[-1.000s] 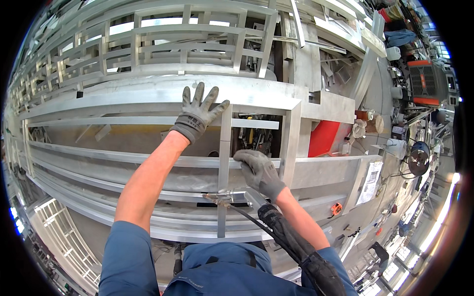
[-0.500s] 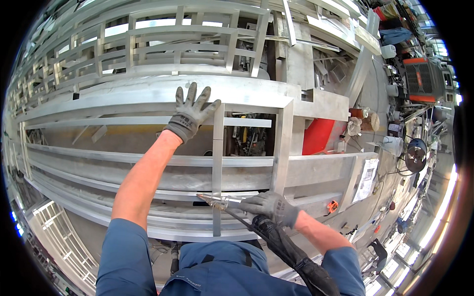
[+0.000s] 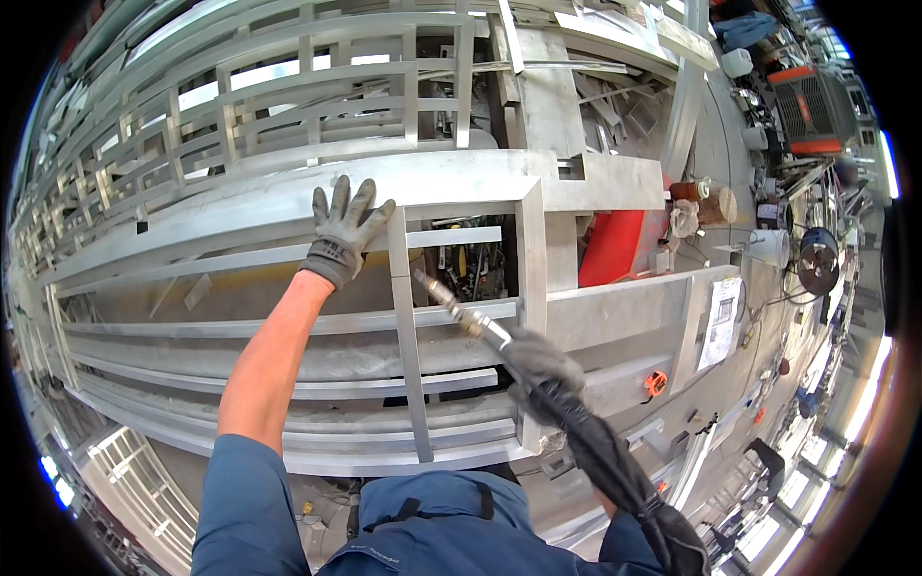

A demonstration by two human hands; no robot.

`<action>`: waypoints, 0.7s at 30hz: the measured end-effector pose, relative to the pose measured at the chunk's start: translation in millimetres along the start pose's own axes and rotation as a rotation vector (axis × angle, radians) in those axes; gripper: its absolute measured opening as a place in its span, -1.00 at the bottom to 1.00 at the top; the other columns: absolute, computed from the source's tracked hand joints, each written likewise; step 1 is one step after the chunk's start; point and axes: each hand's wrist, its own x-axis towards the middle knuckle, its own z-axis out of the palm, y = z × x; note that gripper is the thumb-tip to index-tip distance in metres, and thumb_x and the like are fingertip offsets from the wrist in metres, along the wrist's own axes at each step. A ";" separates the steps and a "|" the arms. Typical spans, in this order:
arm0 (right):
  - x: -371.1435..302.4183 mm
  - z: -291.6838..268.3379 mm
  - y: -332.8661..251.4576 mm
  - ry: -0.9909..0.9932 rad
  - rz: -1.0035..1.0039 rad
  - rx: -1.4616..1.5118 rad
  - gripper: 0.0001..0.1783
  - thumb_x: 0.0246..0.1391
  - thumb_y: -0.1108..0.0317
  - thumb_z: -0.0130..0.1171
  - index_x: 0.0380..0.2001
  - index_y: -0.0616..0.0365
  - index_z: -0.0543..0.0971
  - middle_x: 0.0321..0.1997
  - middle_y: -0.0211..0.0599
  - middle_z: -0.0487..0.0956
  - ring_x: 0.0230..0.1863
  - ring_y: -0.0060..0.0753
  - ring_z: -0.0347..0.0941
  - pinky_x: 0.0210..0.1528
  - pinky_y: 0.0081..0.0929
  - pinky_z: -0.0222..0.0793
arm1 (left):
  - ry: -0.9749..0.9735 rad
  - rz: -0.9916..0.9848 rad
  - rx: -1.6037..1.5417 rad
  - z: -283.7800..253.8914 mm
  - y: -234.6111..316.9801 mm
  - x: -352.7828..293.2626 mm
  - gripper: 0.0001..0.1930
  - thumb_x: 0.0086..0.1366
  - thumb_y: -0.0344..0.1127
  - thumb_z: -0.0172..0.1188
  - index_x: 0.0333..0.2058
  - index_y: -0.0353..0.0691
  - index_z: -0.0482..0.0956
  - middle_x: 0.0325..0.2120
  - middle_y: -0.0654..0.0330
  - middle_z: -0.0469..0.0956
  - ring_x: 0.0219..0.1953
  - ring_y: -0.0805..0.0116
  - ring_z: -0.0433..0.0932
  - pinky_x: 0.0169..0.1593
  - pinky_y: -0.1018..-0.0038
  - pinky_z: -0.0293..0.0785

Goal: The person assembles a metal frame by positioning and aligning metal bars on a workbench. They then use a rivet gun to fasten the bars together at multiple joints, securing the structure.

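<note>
Across a large silvery metal frame (image 3: 530, 278), my gloved left hand (image 3: 344, 230) lies with fingers spread on the wide far rail (image 3: 240, 204), beside the upper end of a narrow upright bar (image 3: 404, 336). My gloved right hand (image 3: 543, 370) is wrapped around a welding torch (image 3: 485, 326) with a thick black cable sleeve (image 3: 615, 461) trailing towards my right arm. The torch tip points up and left, close to the upright bar near a thin seam line. Whether it touches the bar, I cannot tell.
Beyond the far rail lie more gridded metal frames (image 3: 226, 130). To the right are a red panel (image 3: 615, 248), a paper sheet (image 3: 719, 324), an orange tape measure (image 3: 654, 384) and an orange-and-black machine (image 3: 812, 106). Another pale frame (image 3: 144, 490) stands at lower left.
My right hand has swung the torch from the near end of the upright bar up towards its far half. My left hand stays spread on the far rail; the whole view has shifted slightly.
</note>
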 end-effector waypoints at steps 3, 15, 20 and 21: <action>20.5 -11.2 20.0 0.057 -0.002 -0.001 -0.64 0.17 0.38 0.39 0.01 0.18 0.57 0.05 0.01 0.67 0.24 0.16 0.55 0.34 0.11 0.40 | -0.016 0.008 -0.005 -5.9 2.0 2.4 0.05 -0.16 -0.51 0.49 0.39 0.31 0.37 0.51 0.10 0.11 0.55 -0.29 -0.07 0.46 -0.45 -0.24; 93.1 -13.0 44.2 -0.199 0.121 -0.022 -0.65 0.17 0.41 0.41 0.00 0.21 0.59 0.07 -0.07 0.68 0.27 0.09 0.54 0.37 0.05 0.40 | -0.037 -0.006 -0.045 -2.5 -1.3 0.6 0.01 -0.11 -0.55 0.38 0.38 0.39 0.39 0.51 0.13 0.10 0.54 -0.27 -0.03 0.43 -0.52 -0.20; 106.9 -11.9 57.0 -0.229 0.182 0.075 -0.63 0.16 0.36 0.44 -0.01 0.21 0.61 0.06 -0.05 0.68 0.28 0.02 0.54 0.37 -0.02 0.40 | -0.020 -0.018 -0.054 1.0 -1.9 -0.2 -0.04 0.00 -0.55 0.31 0.38 0.46 0.38 0.51 0.16 0.10 0.53 -0.25 -0.01 0.42 -0.52 -0.19; 111.0 -12.5 55.0 -0.236 0.198 0.059 -0.63 0.16 0.36 0.44 -0.01 0.21 0.61 0.06 -0.05 0.68 0.27 0.01 0.54 0.37 -0.02 0.40 | -0.019 -0.018 -0.056 1.2 -2.3 -0.1 -0.05 0.01 -0.55 0.31 0.38 0.46 0.38 0.51 0.16 0.10 0.53 -0.24 0.00 0.42 -0.52 -0.18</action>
